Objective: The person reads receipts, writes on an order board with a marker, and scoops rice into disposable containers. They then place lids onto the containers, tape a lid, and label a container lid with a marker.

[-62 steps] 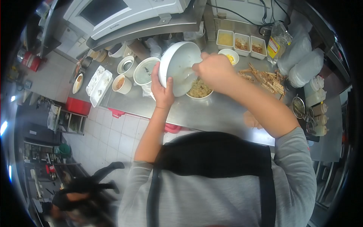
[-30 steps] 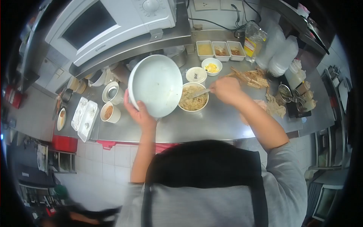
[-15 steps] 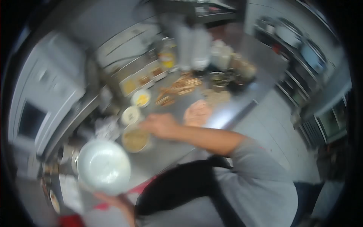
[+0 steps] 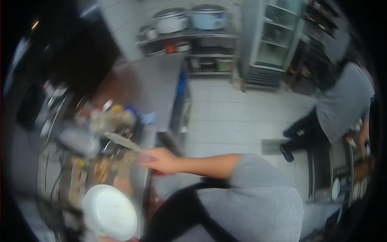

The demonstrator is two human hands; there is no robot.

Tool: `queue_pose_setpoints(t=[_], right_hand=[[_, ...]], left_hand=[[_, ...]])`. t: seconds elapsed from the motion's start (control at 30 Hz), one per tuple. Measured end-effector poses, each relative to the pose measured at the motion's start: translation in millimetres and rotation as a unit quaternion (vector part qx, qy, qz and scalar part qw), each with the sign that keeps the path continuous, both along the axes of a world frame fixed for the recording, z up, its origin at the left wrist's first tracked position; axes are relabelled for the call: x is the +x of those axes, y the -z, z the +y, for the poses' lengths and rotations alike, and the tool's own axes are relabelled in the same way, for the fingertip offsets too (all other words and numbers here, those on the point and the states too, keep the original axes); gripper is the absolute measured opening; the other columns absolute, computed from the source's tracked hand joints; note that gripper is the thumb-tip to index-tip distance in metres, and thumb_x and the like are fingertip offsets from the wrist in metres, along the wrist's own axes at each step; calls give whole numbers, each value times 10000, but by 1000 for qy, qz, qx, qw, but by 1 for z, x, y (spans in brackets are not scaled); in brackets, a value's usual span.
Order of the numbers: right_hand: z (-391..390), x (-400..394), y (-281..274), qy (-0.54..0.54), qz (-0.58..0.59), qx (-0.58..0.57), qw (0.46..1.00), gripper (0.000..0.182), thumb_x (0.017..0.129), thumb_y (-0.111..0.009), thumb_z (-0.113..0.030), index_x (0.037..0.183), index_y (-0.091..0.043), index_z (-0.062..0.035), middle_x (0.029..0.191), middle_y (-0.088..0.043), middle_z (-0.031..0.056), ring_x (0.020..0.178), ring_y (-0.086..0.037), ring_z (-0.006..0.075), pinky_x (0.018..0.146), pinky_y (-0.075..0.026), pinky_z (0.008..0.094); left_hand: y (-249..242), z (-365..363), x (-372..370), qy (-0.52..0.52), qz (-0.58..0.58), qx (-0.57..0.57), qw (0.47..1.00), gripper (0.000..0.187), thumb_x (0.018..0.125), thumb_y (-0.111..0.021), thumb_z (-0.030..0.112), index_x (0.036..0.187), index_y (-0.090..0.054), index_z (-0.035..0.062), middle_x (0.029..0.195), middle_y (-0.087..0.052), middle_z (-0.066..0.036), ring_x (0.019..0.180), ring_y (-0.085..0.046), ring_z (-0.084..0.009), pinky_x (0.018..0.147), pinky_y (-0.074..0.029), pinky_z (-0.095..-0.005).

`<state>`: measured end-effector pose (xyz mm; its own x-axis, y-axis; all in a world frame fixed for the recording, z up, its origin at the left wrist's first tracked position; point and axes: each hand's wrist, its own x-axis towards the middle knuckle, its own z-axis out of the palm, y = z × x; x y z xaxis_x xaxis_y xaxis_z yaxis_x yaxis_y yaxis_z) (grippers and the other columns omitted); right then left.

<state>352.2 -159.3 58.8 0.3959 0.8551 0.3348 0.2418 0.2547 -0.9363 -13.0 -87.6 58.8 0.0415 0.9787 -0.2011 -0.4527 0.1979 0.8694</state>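
Note:
My right hand [image 4: 159,160] is closed round one end of a long, pale, flat utensil [image 4: 123,141]. The utensil points to the upper left over the counter; blur hides its exact kind. At the lower left, a white bowl [image 4: 109,213] is tilted with its inside facing me. My left hand [image 4: 108,239] shows only as a sliver at the bowl's lower rim, gripping it there; most of its fingers are out of view. Tan strips of food [image 4: 100,169] and a pinkish heap [image 4: 123,184] lie on the counter just beyond the bowl.
Bottles and bags crowd the steel counter [image 4: 159,80]. Two large rice cookers [image 4: 207,18] stand on a shelf at the back, beside a glass-door fridge [image 4: 274,44]. A co-worker [image 4: 342,107] stands at the right, across the tiled floor [image 4: 219,117].
My view has swung right, bringing the fridge and co-worker in. My right hand has left the tub of tan contents and now holds the pale utensil out. The bowl is tilted more.

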Motion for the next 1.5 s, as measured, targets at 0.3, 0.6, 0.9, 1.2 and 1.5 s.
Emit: queue_pose_setpoints(t=[0.3,0.6,0.9,1.2,1.5], right_hand=[[-272,146,194,404,380,-196,809,421,799,-662,-481,884,-475,-114,602,-398,-1,482,-372,115,421,-310,297],[-373,114,186,564,553,-38,612,384,890,-511,-503,962,-460,-129,581,-331,-19,419,-253,82,378,-222,258],[-312,244,143,573,517,-52,633,340,899,-537,-411,1053,-439,-124,589,-353,-5,445,-309,89,378,-258,257],[-202,467,119,564,474,-55,673,166,876,-479,-220,1018,-404,-181,625,-394,-12,471,-383,111,389,-315,269],[-124,652,204,433,366,-188,802,157,847,-433,-154,1000,-401,-145,664,-434,27,434,-375,121,370,-293,259]], left_hand=[[107,100,291,220,100,383,892,717,832,-504,589,1358,-412,111,1404,-406,-95,1281,-359,-349,1054,-260,-531],[17,-34,517,430,-67,-102,895,645,856,-513,543,1345,-384,142,1386,-391,-97,1241,-400,-322,955,-370,-524],[31,48,663,647,-81,-145,744,749,837,-433,663,1403,-314,186,1428,-364,-66,1265,-389,-326,956,-380,-545],[51,156,795,280,-172,-180,927,609,929,-374,542,1399,-285,166,1437,-331,-104,1282,-369,-356,1003,-304,-616],[92,353,857,-101,-80,-254,958,678,916,-522,409,1405,-78,259,1436,-254,-119,1217,-402,-397,890,-418,-642]])
